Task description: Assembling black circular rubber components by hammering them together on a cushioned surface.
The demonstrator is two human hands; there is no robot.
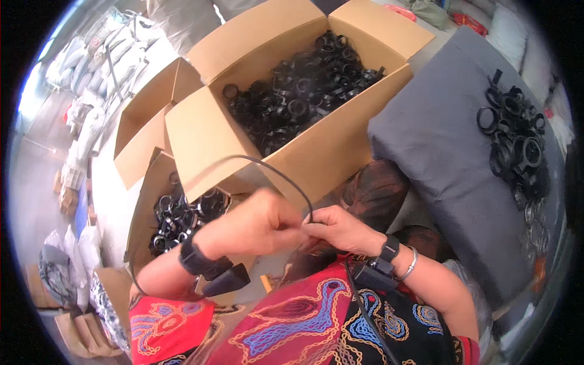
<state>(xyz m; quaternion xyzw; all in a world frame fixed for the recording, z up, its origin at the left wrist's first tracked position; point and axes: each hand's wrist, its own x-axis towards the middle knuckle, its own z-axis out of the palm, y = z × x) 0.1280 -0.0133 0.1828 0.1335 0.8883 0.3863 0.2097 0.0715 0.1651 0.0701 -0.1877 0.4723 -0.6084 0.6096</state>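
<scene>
Head view: thin black strip [285, 176] at the person's hands, in front of the big open cardboard box [344, 143]. Near end of the strip points down, at the fingertips of the right hand [345, 232]; from there it climbs steeply, bends over to the left in a long arc and fades into blur across the box's near-left flap [210, 137]. No single straight axis; the bowed length runs mostly left to right. Right fingers: thumb and forefinger together, pinched on the strip's near end. Left hand [255, 225] just beside, knuckles up, fingers curled inward and blurred; cannot tell whether they are clamped on anything. Both sets of fingertips very near each other; whether touching, unclear. Black wristbands [198, 258] on both wrists, silver bracelet [413, 263] on the right. Big box holds a heap of black rings [298, 85]. Smaller box [141, 216] left of the left forearm, more black rings [185, 213] inside. To the right, a grey cloth-covered surface [438, 131], tilted in view, a pile of black rings [517, 143] along its far-right side.
</scene>
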